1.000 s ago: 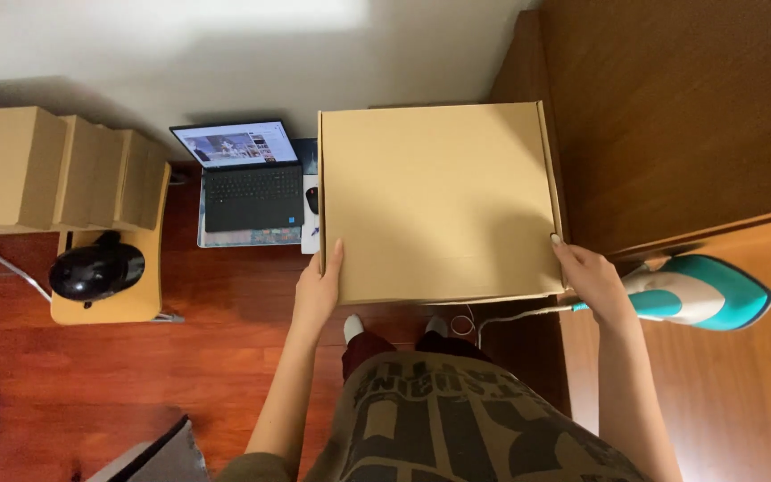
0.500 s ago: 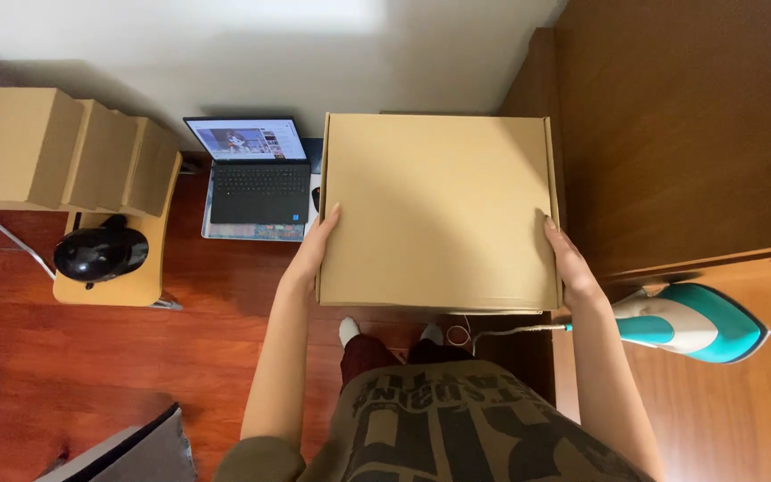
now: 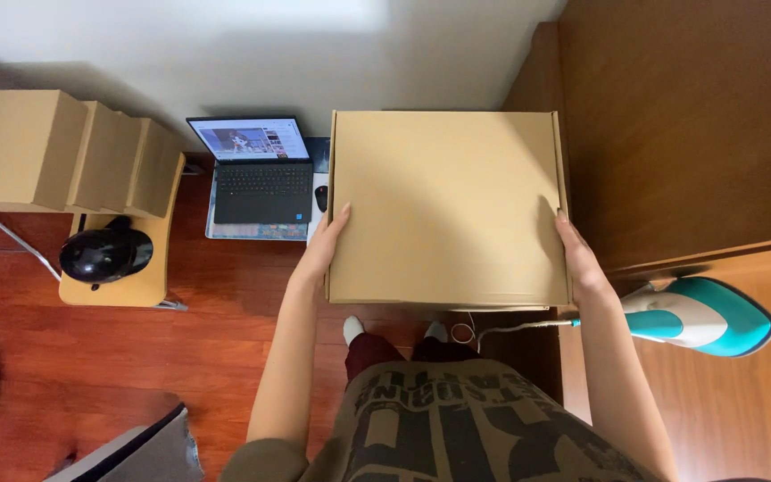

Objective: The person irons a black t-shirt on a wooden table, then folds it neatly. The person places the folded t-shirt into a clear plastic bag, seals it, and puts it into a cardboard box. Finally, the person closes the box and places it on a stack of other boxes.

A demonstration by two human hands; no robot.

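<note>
Red-brown wood floor (image 3: 136, 357) below, white wall far. Flat closed cardboard box (image 3: 446, 207) held level in mid scene, above the feet. Left hand (image 3: 321, 253) flat against the box's left edge, fingers together, thumb side on top. Right hand (image 3: 582, 263) pressed on the right edge, fingers together. Open laptop (image 3: 256, 177) on the floor just left of the box, mouse (image 3: 320, 197) beside it. Stacked cardboard boxes (image 3: 64, 152) and black helmet (image 3: 104, 253) on a small wooden table (image 3: 149, 290) far left. Teal iron (image 3: 702, 315) on a wooden surface at right.
</note>
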